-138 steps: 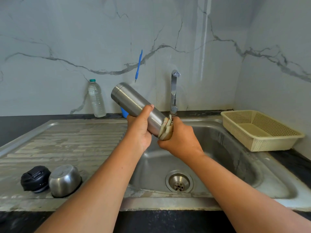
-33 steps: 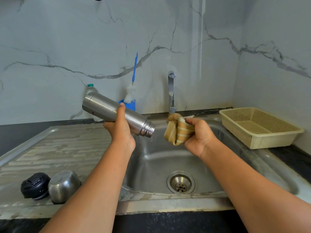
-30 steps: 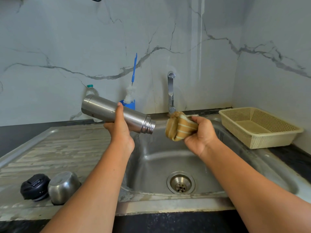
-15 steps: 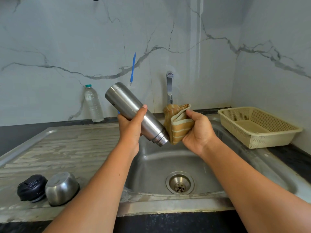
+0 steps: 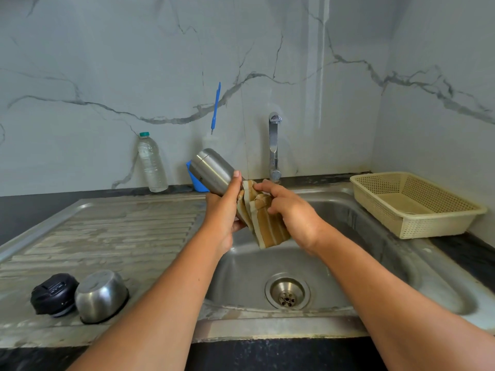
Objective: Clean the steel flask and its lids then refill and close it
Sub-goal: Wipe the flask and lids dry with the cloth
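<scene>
On my feed from the head camera I have 2 hands raised over the sink [image 5: 375, 263]. The left hand [image 5: 223, 212] is wrapped round the flask [image 5: 211, 170], thumb laid up along its side, and holds it tilted: the closed base points up and away to that hand's left, while the mouth end slants down to its right. That lower end is hidden (I cannot make out the threads or the opening) inside a striped tan cloth [image 5: 263, 223]. The right hand [image 5: 292, 212] clutches the cloth with curled fingers, right beside the left hand. A loose end of the cloth hangs just below the right hand, above the basin. The drain [image 5: 287, 293] lies below both hands, nearer to me. Just beyond the right hand stands the tap [image 5: 274, 145]. Well off to that hand's right a cream basket [image 5: 439, 226] sits at the sink's corner. The ribbed draining board [image 5: 120, 236] spreads to the left of the left hand. Down to that hand's left, near the front edge, the 2 lids rest side by side: a black lid [image 5: 53, 293] and a steel cap [image 5: 100, 295], rim down. Beyond the left hand, against the wall, stands a clear water bottle [image 5: 152, 163]. A blue holder [image 5: 195, 180] shows just behind the flask's base, and a blue handle [image 5: 215, 108] rises above it.
</scene>
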A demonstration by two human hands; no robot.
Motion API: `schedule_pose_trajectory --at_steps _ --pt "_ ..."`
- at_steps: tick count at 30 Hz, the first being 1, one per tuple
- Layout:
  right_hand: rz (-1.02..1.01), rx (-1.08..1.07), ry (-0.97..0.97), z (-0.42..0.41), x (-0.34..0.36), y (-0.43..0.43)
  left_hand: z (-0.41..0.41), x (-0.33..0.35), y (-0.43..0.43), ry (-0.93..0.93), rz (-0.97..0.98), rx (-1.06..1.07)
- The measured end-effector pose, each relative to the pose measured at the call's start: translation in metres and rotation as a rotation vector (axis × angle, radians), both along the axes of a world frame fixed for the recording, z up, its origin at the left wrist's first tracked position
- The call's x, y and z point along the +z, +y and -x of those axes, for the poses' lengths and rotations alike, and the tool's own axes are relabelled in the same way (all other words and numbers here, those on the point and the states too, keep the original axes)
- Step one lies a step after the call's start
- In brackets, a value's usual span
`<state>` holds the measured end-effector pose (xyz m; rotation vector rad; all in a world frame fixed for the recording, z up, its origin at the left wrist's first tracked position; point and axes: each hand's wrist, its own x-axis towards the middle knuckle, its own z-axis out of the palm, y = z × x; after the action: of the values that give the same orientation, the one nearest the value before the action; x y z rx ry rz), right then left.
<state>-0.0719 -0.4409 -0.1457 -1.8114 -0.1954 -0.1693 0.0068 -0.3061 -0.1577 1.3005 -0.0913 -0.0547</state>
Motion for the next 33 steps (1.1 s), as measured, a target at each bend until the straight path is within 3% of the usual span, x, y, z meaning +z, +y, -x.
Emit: schedule_pose_trajectory --at_steps 5,11,14,19,26,33 --pt "0.228 -0.101 -0.116 -0.005 -0.011 -0.006 0.001 -0.001 -0.001 0.007 -0.004 -0.027" --pt "0.103 -0.365 -0.117 -0.012 -0.013 -0.011 0.000 0.000 -0.003 0.026 0.076 -0.017" --pt "0.316 -0.458 -0.134 -0.014 -0.018 -0.010 0.000 0.000 -0.002 0.005 0.106 -0.011" --pt "0.521 -0.327 -0.248 -0.013 -0.021 -0.001 0.001 0.003 0.003 -0.037 0.162 -0.006" --pt "0.234 -0.073 -0.036 -0.003 -0.011 -0.002 0.005 0.010 0.000 -0.059 0.253 -0.164" --pt "-0.415 0.216 0.306 0.009 -0.006 -0.013 0.015 0.020 0.006 -0.025 0.274 -0.340"
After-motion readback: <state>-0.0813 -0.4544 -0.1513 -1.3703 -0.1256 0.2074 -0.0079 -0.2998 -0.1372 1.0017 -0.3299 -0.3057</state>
